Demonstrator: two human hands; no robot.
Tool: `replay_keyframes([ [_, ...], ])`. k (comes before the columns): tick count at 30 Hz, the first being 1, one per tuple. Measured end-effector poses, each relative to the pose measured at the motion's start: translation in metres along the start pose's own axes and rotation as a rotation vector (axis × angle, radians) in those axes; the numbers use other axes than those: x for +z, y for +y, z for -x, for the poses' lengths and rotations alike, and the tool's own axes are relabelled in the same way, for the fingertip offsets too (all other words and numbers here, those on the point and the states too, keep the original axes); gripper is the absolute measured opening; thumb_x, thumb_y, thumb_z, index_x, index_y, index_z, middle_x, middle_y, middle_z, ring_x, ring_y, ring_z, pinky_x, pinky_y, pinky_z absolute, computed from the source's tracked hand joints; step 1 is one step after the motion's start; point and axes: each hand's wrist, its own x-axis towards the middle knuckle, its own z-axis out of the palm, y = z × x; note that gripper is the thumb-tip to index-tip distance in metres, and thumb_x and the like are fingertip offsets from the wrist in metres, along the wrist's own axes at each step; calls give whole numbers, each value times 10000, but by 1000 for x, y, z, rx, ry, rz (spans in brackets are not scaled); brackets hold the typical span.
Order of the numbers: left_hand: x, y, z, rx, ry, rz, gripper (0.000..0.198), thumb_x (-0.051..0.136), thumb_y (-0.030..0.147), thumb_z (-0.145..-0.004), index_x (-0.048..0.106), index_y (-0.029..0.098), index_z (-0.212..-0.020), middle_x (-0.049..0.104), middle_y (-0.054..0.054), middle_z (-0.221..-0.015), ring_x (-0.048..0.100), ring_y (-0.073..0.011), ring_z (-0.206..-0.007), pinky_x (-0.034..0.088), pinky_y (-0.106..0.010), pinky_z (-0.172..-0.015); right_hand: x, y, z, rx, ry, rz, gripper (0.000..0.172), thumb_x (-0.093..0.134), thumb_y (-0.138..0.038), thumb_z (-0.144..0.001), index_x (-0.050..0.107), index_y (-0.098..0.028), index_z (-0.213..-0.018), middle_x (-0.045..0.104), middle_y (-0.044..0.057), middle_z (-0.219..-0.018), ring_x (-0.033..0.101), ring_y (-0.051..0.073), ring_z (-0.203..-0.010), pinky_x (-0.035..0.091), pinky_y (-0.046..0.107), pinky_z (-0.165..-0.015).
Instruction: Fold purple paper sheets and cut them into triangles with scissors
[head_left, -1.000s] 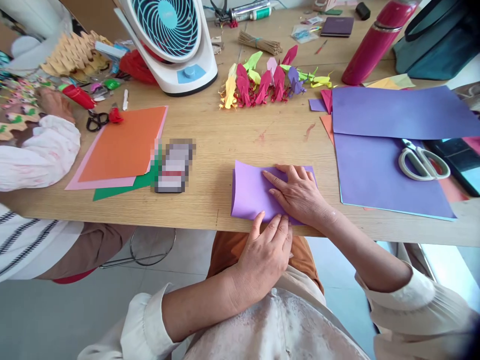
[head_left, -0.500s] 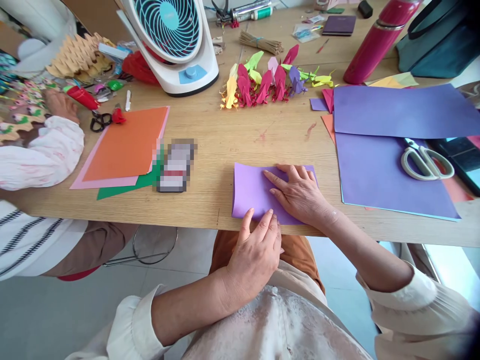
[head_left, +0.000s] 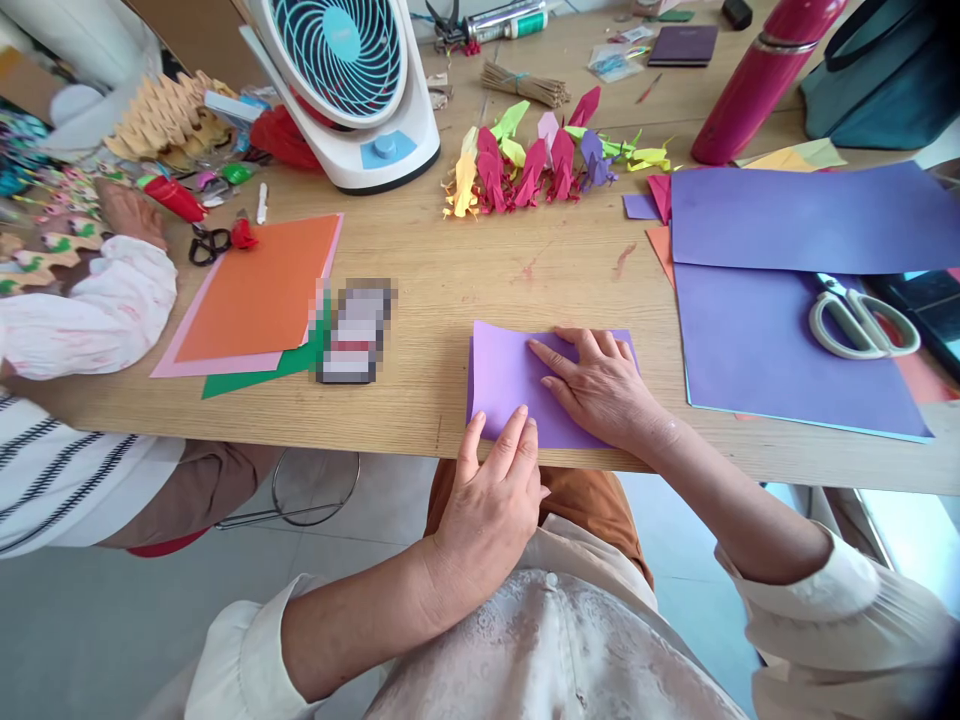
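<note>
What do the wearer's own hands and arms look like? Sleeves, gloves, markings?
Both hands, left hand and right hand, are bare: no gloves, rings or watch visible. The left sleeve and right sleeve are loose, cream-coloured fabric, gathered into plain band cuffs that leave much of the forearms uncovered. No cables visible on either arm.

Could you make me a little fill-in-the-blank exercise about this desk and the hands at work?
1. The folded paper under the right hand is coloured ____.
2. The fingers at its near edge belong to the ____ hand.
3. The pale-handled scissors lie to the ____ of the folded paper.
4. The top sheet of the pile on the person's left is coloured ____.

Missing words: purple; left; right; orange.
</note>
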Motion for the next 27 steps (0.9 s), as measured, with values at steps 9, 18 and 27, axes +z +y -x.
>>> replay_keyframes([
  [9,-6,-9,7,-81,24,14,215,589,261,-990,764,142,-1029,673,-110,-1371,543,-270,-1358,131,-558,-1263,1,0,0,1,9,-20,518,334,-449,-1043,510,-294,-1505,488,155,-1453,455,356,-1176,407,499,-936],
  [18,-10,-15,10,-160,-26,96,199,640,278,-958,759,163,-1068,637,-107,-1420,531,-319,-1369,189,-603,-1233,-1,-1,1,8,6,-26,513,340,-447,-1048,509,-295,-1507,493,151,-1461,461,346,-1178,405,488,-940],
  [27,3,-6,11,-126,-37,48,443,639,495,-933,679,215,-1273,462,-63,-1584,407,-318,-1466,101,-583,-1255,0,-1,1,-2,10,10,508,334,-441,-1055,504,-295,-1510,498,154,-1437,474,339,-1168,412,478,-932],
])
